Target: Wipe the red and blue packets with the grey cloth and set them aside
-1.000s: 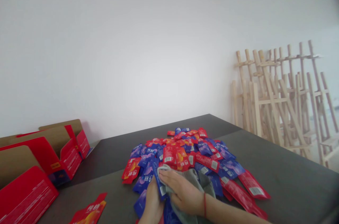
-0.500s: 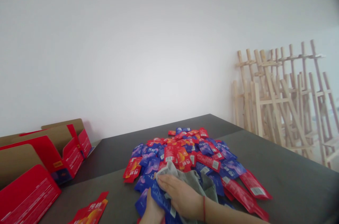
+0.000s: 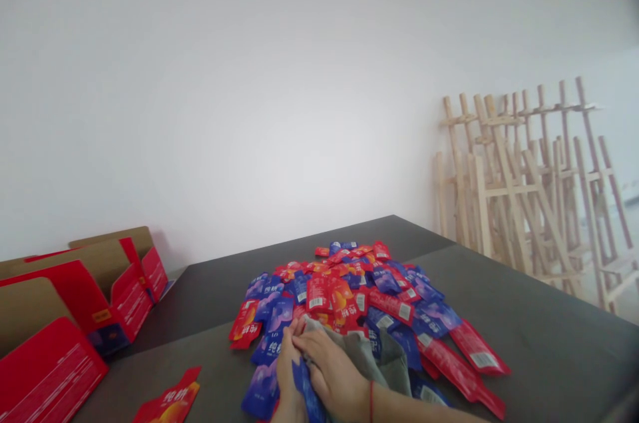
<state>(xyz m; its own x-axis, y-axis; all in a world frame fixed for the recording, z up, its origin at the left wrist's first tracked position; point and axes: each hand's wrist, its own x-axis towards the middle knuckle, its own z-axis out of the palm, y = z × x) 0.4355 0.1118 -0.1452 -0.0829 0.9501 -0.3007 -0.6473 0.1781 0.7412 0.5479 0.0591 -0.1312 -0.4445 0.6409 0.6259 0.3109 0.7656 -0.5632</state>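
My left hand is closed on a blue pouch, which runs down between both hands at the front of the pile. My right hand, a red cord on its wrist, holds a grey cloth against the pouch, fingertips meeting those of my left hand. The cloth drapes to the right over nearby pouches. Beyond and around the hands spreads a pile of red pouches and blue pouches. The palms hide much of the held pouch.
Open red cardboard boxes stand at the left of the dark table. A lone red pouch lies at the front left. Wooden easels lean by the white wall beyond the table's right edge.
The fingers of my left hand have moved up along the pouch to meet my right hand. The pouch's top end, visible before, is now covered by the hands. The view has shifted slightly.
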